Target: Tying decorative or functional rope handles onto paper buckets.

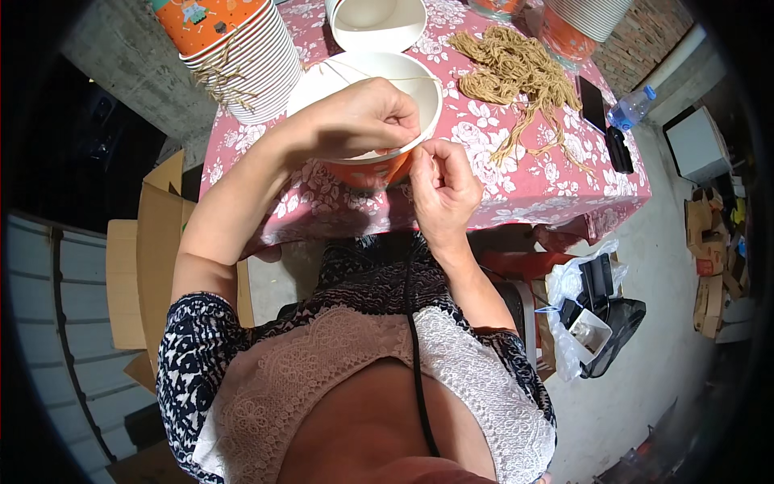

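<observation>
A paper bucket [379, 174], white inside and orange outside, stands on the table in front of me. My left hand [375, 113] reaches over its mouth, fingers pinched together just inside the near right rim. Against the outside of that same rim, my right hand [446, 184] has its thumb and forefinger closed. What either pinch holds is too small to make out. A thin tan cord [415, 78] runs across the bucket's mouth behind my left hand. To the right lies a tangled heap of tan cords [516, 68], some ends trailing toward me.
A tall stack of orange-and-white buckets [262, 60], with cord pieces [226, 85] on its side, stands left. Behind is another white bucket [379, 26]; more are stacked [587, 24] far right. A phone [592, 103] and water bottle [632, 109] lie near the flowered tablecloth's [556, 189] right edge.
</observation>
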Available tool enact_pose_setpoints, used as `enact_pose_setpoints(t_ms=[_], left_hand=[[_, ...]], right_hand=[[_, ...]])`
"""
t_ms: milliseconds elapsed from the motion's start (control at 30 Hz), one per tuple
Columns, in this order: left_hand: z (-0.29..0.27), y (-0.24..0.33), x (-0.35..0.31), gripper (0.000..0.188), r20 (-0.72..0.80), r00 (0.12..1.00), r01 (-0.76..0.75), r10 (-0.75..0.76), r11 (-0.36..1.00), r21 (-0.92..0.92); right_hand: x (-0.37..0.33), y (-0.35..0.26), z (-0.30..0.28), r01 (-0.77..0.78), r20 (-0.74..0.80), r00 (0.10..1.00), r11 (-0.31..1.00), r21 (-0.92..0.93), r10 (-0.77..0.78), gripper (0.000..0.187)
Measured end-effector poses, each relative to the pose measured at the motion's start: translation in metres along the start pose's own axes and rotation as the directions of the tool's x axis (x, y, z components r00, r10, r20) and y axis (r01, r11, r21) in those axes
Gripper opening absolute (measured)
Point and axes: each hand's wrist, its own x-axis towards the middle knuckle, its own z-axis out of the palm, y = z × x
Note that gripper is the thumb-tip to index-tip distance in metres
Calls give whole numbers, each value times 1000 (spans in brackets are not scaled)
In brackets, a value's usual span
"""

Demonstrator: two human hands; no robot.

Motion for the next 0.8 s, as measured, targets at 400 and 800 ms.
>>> enact_pose_setpoints(t_ms=[400, 800], left_hand=[[-12, 8, -14, 16, -211, 975, 41, -64, 993, -114], [0, 19, -13, 22, -241, 966, -77, -93, 787, -613]], right_hand=[[35, -18, -53, 62, 282, 959, 950, -306, 28, 13], [57, -33, -52, 362, 405, 874, 916, -172, -270, 28]])
